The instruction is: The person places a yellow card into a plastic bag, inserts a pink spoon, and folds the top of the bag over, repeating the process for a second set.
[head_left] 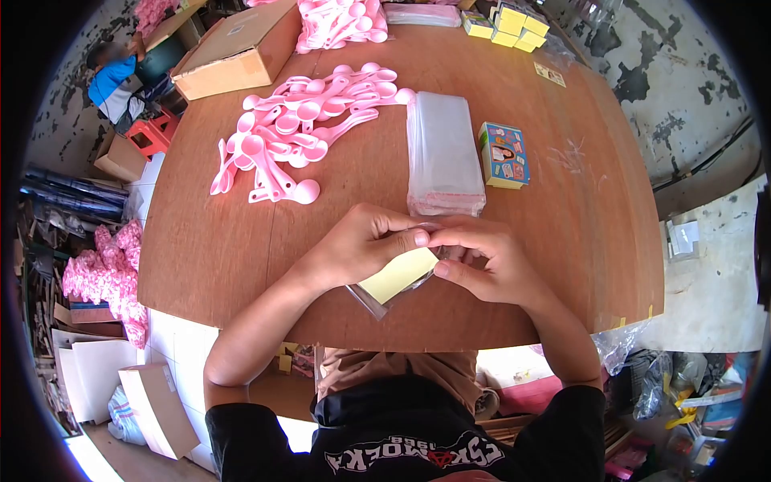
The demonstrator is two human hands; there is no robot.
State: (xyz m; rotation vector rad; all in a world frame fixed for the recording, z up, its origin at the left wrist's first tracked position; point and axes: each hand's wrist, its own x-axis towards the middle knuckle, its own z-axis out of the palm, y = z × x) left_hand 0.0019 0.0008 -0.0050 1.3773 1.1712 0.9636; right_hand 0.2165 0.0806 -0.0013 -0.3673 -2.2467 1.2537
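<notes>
In front of me, near the table's front edge, I hold a clear plastic bag (377, 308) with a pale yellow card (396, 277) inside it. My left hand (373, 245) is closed on the bag, its thumb pressed over the upper end of the card. Fingers of my right hand (482, 261) pinch the bag's other side near the top, close to the left thumb. Just beyond my hands lies a stack of clear plastic bags (446, 153). Right of the stack is a pile of colourful printed cards (504, 155). Pink plastic measuring spoons (301, 120) spread across the left.
A cardboard box (237, 52) and a bag of pink spoons (341, 24) stand at the far left of the wooden table (562, 241). Small yellow stacks (506, 28) sit at the back. Another person (116, 84) is at the upper left, beside a red stool (152, 132).
</notes>
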